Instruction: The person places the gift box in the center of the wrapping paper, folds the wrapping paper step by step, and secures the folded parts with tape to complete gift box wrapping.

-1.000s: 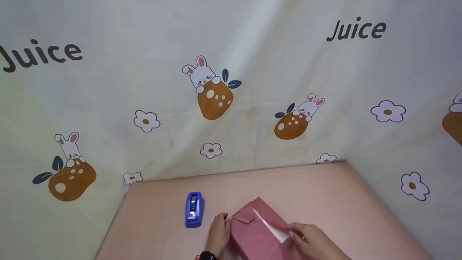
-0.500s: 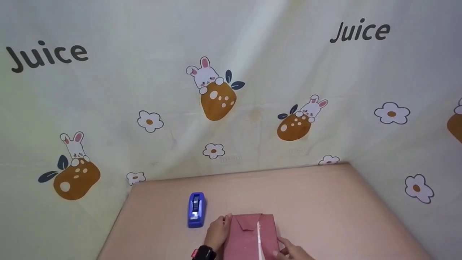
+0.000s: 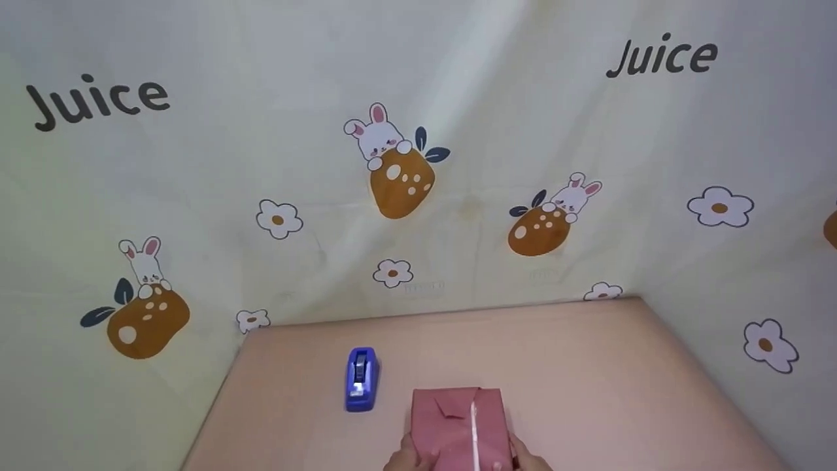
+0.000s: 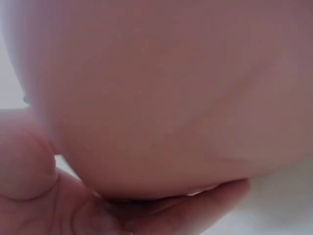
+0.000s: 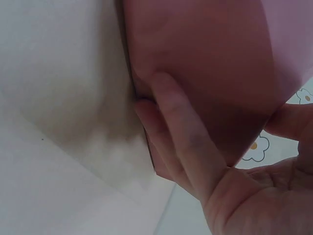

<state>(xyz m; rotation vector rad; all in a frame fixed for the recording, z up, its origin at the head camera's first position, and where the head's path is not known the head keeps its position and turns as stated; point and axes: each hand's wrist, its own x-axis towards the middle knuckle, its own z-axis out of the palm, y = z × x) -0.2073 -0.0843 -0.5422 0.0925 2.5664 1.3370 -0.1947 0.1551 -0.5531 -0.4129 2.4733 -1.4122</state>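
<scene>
I hold the pink wrapped box (image 3: pixel 460 425) at the near edge of the surface (image 3: pixel 588 366), one hand on each side. My left hand (image 3: pixel 405 458) clasps its left side, thumb and fingers (image 4: pixel 205 205) curled against the paper. My right hand (image 3: pixel 523 458) grips the right side, its fingers (image 5: pixel 186 137) lying flat along the wrapping with the thumb on the other face. A strip of clear tape (image 3: pixel 473 432) runs down the top of the box, beside a folded flap. The blue tape dispenser (image 3: pixel 361 379) stands just left of the box, apart from it, towards the left edge. Patterned cloth (image 3: pixel 405 163) hangs behind the far edge.
</scene>
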